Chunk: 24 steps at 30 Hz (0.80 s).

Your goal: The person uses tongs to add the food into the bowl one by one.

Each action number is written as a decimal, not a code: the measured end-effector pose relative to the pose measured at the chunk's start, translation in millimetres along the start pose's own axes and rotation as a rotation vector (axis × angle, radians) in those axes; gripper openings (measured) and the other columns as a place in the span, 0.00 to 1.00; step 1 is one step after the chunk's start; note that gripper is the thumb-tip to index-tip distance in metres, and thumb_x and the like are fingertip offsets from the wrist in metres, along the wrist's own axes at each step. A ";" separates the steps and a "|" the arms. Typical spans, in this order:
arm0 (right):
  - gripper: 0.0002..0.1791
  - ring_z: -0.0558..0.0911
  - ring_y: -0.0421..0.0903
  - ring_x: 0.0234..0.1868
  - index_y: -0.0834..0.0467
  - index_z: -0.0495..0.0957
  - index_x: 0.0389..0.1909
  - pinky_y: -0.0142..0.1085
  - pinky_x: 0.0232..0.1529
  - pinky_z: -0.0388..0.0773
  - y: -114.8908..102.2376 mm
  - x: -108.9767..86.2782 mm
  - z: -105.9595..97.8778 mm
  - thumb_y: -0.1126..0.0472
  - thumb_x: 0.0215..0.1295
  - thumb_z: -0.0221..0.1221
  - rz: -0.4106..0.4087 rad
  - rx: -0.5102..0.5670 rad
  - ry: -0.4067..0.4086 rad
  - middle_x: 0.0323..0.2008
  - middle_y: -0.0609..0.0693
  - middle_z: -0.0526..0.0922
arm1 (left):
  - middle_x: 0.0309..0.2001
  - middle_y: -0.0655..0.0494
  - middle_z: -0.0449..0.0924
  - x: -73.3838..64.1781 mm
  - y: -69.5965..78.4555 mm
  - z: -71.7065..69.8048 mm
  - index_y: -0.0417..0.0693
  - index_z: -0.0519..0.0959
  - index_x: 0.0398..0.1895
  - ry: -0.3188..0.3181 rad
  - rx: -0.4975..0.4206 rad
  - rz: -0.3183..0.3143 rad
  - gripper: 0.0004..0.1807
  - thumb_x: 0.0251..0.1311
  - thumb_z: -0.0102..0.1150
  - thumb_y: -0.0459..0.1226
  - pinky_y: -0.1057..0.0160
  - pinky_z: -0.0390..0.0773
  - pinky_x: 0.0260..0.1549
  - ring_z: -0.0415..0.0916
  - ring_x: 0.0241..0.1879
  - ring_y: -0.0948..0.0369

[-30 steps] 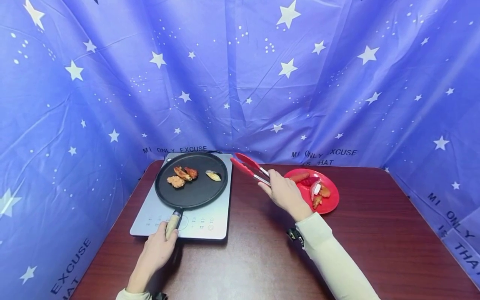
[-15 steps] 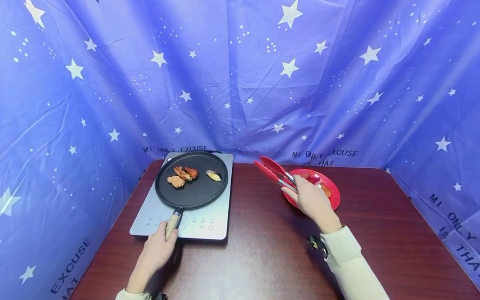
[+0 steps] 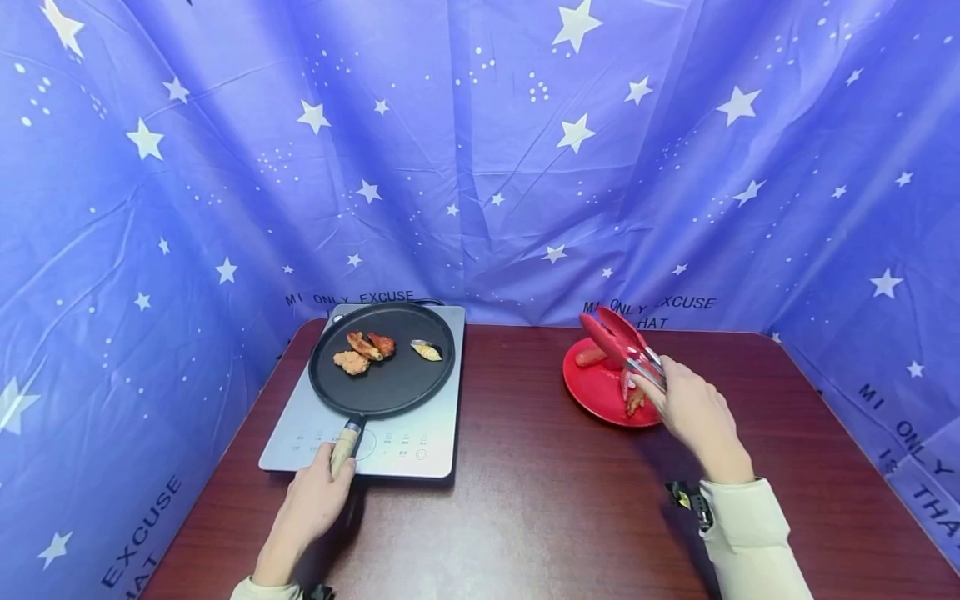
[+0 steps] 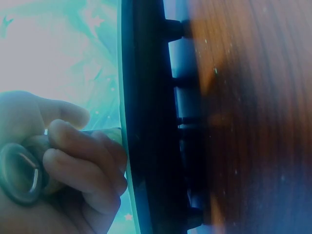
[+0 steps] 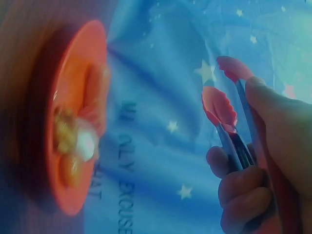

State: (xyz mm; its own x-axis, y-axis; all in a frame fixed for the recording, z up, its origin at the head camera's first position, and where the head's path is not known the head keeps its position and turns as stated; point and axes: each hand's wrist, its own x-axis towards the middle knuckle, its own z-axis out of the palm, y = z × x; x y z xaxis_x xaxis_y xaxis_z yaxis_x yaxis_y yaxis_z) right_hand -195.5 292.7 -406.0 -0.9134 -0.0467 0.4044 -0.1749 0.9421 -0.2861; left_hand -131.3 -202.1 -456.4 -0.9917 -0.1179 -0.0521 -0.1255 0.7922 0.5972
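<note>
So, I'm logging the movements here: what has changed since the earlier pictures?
The right grip has carried the red tongs to the right, from just beside the black pan in the head view to partly covering the red plate there. Nothing was newly taken hold of or let go. The left grip stays on the pan handle; the pan, the cooktop and the food pieces in the pan look unmoved.

The tongs [image 5: 231, 148] are gripped by the right hand [image 5: 285, 139], their pinkish tips [image 5: 219, 105] parted and kept apart from the red-orange plate [image 5: 90, 41]. A sausage-shaped piece [image 5: 95, 92], a white piece [image 5: 85, 144] and browned pieces [image 5: 63, 131] are blurrily seen on it, with a star-printed curtain [image 5: 161, 97] hung behind.
</note>
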 end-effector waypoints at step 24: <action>0.37 0.76 0.69 0.29 0.73 0.70 0.45 0.58 0.25 0.72 43.3 -26.2 -2.1 0.39 0.60 0.58 0.085 -0.171 -0.214 0.31 0.70 0.75 | 0.21 0.51 0.66 -0.6 2.6 -3.8 0.40 0.65 0.53 -0.016 -0.007 -0.003 0.19 0.66 0.46 0.44 0.58 0.66 0.19 0.67 0.21 0.56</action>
State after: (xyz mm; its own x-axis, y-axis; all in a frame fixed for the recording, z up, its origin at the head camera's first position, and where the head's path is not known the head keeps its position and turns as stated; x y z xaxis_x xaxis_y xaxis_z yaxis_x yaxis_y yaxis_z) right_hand -178.4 335.4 -427.2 -0.9821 -0.0174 0.1873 -0.0467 0.9871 -0.1530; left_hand -130.9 -202.2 -451.8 -0.9916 -0.1112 -0.0666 -0.1288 0.7878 0.6023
